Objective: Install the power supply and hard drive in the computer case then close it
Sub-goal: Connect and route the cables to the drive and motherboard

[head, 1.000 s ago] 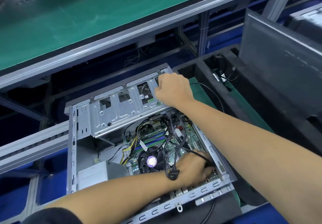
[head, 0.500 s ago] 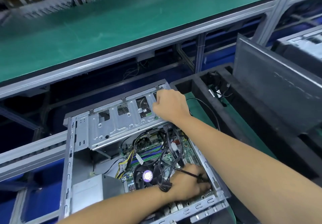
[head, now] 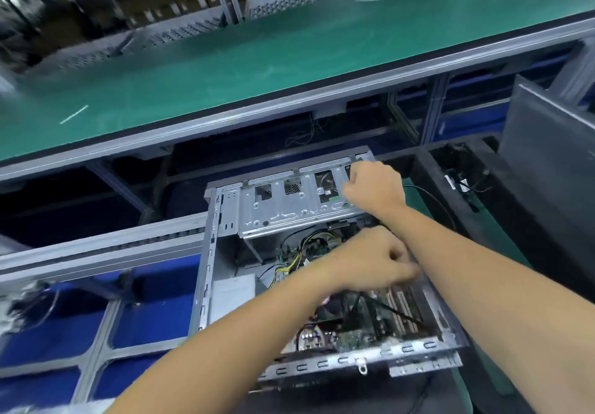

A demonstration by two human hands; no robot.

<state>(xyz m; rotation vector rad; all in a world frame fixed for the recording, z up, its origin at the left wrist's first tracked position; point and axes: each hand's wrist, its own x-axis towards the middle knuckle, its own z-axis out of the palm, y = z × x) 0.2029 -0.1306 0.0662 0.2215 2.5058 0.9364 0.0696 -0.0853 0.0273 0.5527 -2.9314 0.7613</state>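
Observation:
The open computer case (head: pixel 206 272) lies on its side in front of me. Its silver drive cage (head: pixel 283 212) spans the far end. My right hand (head: pixel 373 185) grips the cage's right end, fingers curled over its top edge. My left hand (head: pixel 376 262) hovers over the middle of the case with fingers curled, blurred, and seems to hold a black cable (head: pixel 402 315) that trails down to the right over the motherboard (head: pixel 347 336). The grey power supply (head: pixel 231 294) sits in the case's left side with yellow and black wires running from it.
A dark grey side panel (head: pixel 547 162) leans upright at the right, behind a black foam tray (head: pixel 428 169). A green-topped bench (head: pixel 289 49) runs across the back, above an aluminium frame rail (head: pixel 96 252) to the left of the case.
My left hand rose from the case's near right corner to its middle, drawing the black cable along. My right hand stayed on the drive cage. The camera tilted up.

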